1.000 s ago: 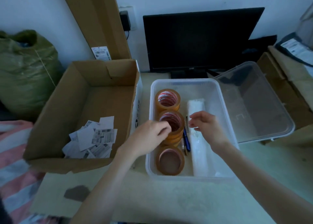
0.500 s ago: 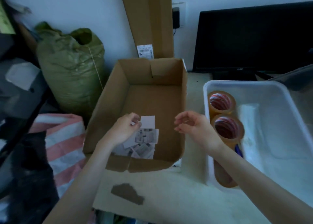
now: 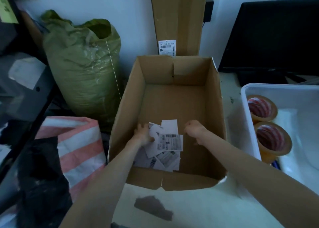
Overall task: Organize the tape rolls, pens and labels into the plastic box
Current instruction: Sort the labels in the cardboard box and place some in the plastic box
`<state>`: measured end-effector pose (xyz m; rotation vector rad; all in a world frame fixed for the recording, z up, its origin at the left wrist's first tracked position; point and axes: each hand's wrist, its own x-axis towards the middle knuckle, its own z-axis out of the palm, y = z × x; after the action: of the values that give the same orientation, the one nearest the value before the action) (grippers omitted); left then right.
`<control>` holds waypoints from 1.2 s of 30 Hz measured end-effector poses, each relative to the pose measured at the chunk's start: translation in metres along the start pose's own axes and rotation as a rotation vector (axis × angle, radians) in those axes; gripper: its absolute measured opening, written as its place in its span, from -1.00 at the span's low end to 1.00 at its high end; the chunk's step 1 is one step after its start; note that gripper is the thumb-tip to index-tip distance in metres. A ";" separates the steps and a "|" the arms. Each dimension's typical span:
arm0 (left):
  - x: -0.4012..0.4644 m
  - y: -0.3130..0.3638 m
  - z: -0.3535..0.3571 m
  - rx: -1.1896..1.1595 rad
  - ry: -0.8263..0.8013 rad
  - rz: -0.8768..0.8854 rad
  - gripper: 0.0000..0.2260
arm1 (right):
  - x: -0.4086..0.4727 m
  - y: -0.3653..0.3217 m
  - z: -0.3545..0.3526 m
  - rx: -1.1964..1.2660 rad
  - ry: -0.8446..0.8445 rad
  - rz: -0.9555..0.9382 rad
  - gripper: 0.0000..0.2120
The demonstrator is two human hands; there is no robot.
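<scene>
The labels [image 3: 165, 145] lie in a loose pile (pointing every way) at the near edge of the cardboard box [image 3: 214, 107]. The left hand [image 3: 144, 134] touches them, its grip unclear; the right hand [image 3: 196, 131] hovers curled, holding nothing. The far half of the floor is bare.

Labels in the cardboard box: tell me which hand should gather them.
Left. The left hand already rests on the labels; the right hand hovers beside them, fingers curled, holding nothing.

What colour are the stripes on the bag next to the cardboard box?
Pink and white stripes on the striped bag, seen in the head view.
</scene>
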<state>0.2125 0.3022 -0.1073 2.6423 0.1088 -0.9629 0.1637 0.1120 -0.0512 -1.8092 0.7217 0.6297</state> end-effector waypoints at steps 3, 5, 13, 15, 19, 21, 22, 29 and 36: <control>0.001 -0.010 0.009 0.015 0.032 -0.030 -0.37 | 0.018 0.003 0.010 0.090 0.042 0.116 -0.66; 0.002 -0.010 0.010 -0.015 0.038 -0.035 -0.38 | 0.027 0.009 0.019 0.144 0.042 0.175 -0.73; -0.001 -0.009 0.009 -0.087 0.209 0.038 -0.73 | 0.040 0.028 0.032 0.137 0.033 0.169 -0.89; -0.005 -0.007 0.009 -0.084 0.295 0.062 -0.78 | 0.041 0.029 0.031 0.121 0.028 0.151 -0.90; -0.009 -0.004 0.009 -0.025 0.476 0.138 -0.82 | 0.041 0.030 0.031 0.081 0.010 0.113 -0.90; -0.005 -0.004 0.009 -0.131 0.493 0.135 -0.80 | 0.040 0.030 0.031 0.088 -0.016 0.100 -0.89; -0.002 -0.003 0.010 -0.213 0.474 0.119 -0.78 | 0.040 0.030 0.031 0.107 -0.033 0.104 -0.89; 0.008 0.001 0.017 -0.506 0.034 0.064 -0.54 | 0.036 0.027 0.028 0.170 -0.114 0.116 -0.84; -0.003 0.005 0.002 -1.044 0.181 0.231 -0.96 | 0.033 0.020 0.021 0.321 -0.155 -0.102 -0.77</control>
<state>0.2094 0.2967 -0.1055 1.7058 0.2574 -0.3941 0.1696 0.1201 -0.0938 -1.4743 0.5855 0.5450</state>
